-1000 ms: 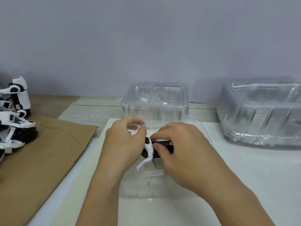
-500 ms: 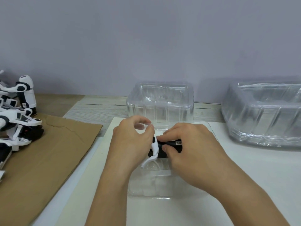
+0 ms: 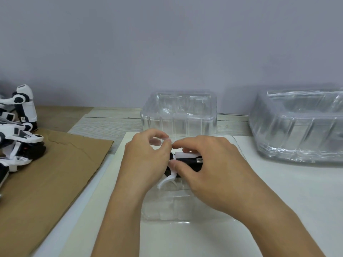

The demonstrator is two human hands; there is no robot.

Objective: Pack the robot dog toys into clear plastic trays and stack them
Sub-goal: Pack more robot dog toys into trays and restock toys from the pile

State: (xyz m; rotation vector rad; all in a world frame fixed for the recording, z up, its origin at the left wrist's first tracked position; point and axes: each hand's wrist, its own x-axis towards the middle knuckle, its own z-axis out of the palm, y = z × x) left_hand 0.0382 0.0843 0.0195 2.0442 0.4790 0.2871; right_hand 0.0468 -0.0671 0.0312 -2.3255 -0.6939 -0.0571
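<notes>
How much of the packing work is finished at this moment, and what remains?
Done: nothing packed shows; the clear plastic tray stacks behind and at the right look empty. In hand: the left hand and right hand grip one black-and-white robot dog toy over the clear plastic tray in front. Left: seating it, packing the waiting robot dog toys on the brown cardboard, then stacking.

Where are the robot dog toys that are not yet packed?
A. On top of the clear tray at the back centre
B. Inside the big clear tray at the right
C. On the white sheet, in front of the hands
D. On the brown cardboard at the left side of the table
D: the unpacked robot dog toys lie in a group on the brown cardboard at the left edge of the view.
</notes>
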